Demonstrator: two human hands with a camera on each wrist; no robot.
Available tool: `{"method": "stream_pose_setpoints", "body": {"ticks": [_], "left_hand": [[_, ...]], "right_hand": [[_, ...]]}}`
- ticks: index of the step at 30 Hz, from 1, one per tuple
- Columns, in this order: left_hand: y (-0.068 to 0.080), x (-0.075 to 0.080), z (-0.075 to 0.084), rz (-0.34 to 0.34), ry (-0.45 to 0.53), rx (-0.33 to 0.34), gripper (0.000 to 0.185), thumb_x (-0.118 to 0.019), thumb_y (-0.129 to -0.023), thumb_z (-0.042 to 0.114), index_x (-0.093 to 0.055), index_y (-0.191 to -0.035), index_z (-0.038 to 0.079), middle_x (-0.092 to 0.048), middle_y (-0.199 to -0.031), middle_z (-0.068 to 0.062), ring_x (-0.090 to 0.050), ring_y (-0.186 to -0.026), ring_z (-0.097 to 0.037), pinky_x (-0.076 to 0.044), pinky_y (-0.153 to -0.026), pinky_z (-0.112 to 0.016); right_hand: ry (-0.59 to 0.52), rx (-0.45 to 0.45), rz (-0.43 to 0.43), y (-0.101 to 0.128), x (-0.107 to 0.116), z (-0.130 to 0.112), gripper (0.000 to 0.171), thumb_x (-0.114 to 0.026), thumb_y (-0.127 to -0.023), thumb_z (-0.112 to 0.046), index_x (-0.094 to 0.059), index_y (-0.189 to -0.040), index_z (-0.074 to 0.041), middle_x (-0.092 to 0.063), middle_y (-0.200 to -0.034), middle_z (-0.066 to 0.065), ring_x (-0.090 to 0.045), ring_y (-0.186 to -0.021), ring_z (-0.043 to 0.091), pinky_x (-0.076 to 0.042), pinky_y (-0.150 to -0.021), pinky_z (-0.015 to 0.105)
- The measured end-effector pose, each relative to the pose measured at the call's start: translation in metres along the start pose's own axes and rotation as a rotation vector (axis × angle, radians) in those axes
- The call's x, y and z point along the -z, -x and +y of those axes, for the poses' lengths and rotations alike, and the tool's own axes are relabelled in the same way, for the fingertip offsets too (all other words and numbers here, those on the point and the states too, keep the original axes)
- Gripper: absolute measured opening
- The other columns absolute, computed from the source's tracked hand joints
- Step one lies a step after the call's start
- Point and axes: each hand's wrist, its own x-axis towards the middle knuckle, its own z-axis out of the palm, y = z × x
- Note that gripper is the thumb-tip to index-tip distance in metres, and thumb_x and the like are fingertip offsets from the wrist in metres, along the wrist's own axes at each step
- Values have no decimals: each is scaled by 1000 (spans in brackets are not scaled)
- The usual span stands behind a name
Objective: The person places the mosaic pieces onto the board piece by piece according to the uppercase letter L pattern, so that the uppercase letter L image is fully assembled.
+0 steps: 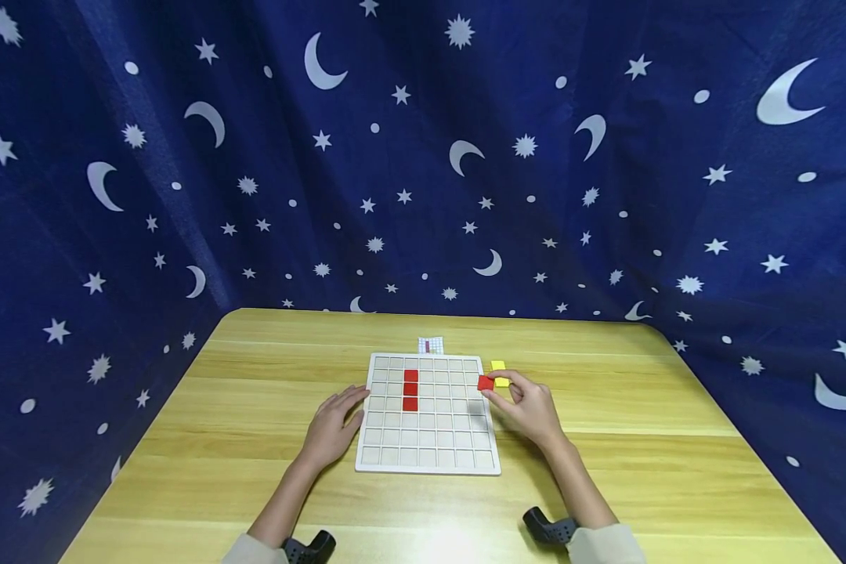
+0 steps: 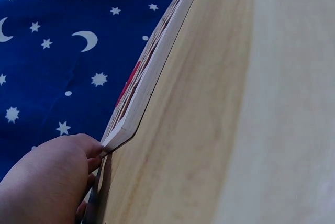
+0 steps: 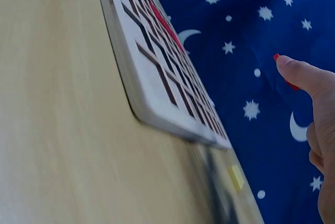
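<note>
A white gridded board (image 1: 428, 471) lies on the table, with three red square tiles (image 1: 410, 389) in a column in its left half. My right hand (image 1: 533, 407) pinches another red square tile (image 1: 486, 383) between thumb and fingers, over the board's right edge in the head view. In the right wrist view the thumb (image 3: 298, 72) covers most of that tile. At the board's left edge, my left hand (image 1: 331, 429) rests with its fingers and thumb spread along the side. The left wrist view shows this hand (image 2: 57, 177) touching the board's corner.
Yellow tiles (image 1: 498, 365) lie beside the board's right edge, partly behind the right hand. A small printed grid card (image 1: 431, 345) sits just past the board's far edge. Behind the wooden table (image 1: 240, 392) hangs a dark blue curtain (image 1: 423, 157) with moons and stars.
</note>
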Motion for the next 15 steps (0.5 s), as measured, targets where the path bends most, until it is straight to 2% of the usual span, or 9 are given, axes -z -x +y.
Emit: {"method": "stream_pose_setpoints", "body": {"ticks": [15], "left_hand": [[1,2,1,-8,10,2,33,-55,-92,15,-58,-125,10,-53,-130,-6,-41,-126,-27,-24,-108,-44]], "right_hand": [[-17,83,-2,-7,-16,-26,28,-80,-69,-23,-69,-94,-18,-23,-54,-17,-21,-48,-2,-18,-40,17]]}}
